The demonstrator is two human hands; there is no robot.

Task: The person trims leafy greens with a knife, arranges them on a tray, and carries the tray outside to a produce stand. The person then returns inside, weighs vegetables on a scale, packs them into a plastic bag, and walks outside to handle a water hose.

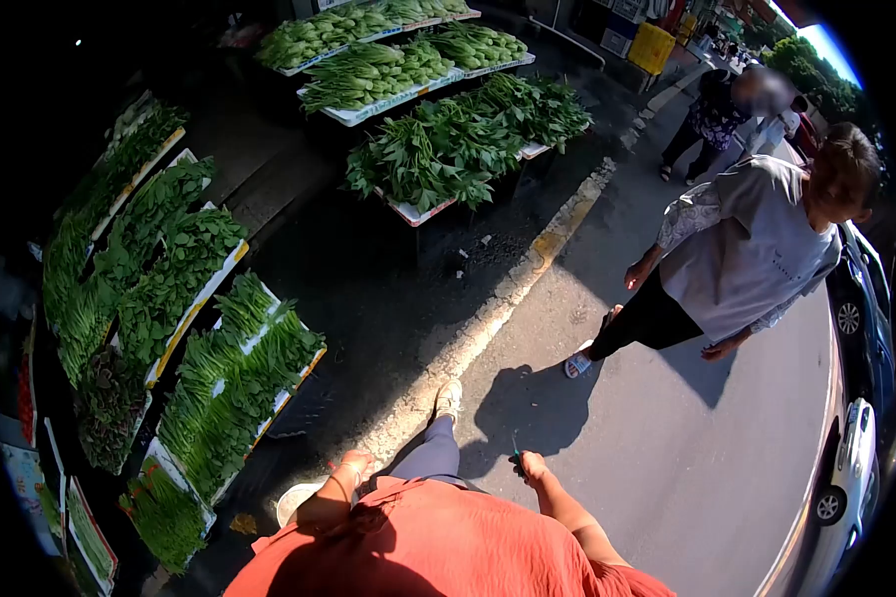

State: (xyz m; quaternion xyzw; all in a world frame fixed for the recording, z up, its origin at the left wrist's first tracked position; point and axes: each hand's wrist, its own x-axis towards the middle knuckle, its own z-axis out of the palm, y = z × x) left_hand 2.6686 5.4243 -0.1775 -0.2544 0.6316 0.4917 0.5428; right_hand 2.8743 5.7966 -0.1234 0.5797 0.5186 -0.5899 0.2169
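My right hand (534, 466) is closed around a small dark object with a thin bluish tip (516, 455); its exact kind is too small to make out. Out in front of my left hip is my left hand (355, 461), with a band at its wrist. Its fingers are too small and bright to read. A round white container (294, 500) shows beside my left forearm, partly hidden by it; whether the hand is connected to it cannot be seen. My orange-red top (448, 542) fills the bottom, and one shoe (449, 400) is stretched forward.
Trays of leafy greens (234, 398) slope along the left, with more greens (438, 149) on a stand ahead. A worn kerb line (508, 298) runs beside the pavement. A person in a grey top (752, 249) is close on the right; others stand farther back. Parked cars (854, 458) line the right.
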